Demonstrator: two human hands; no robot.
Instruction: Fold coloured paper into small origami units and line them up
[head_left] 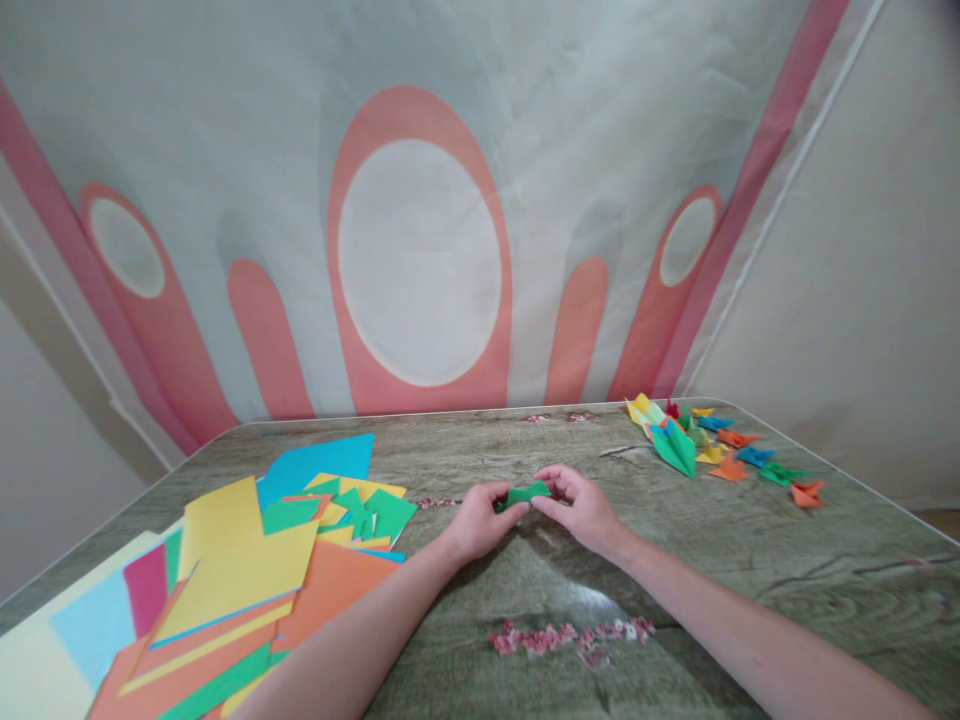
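1. Left hand (484,522) and right hand (577,508) pinch a folded green paper (523,494) between them, over the worktop (450,645).
2. Left of the hands: coloured paper sheets (240,575), overlapping.
3. Right of the hands, farther out: small origami figures (730,468).

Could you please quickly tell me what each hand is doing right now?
Left hand: closed on the left end of a small green folded paper.
Right hand: closed on the right end of the same paper.
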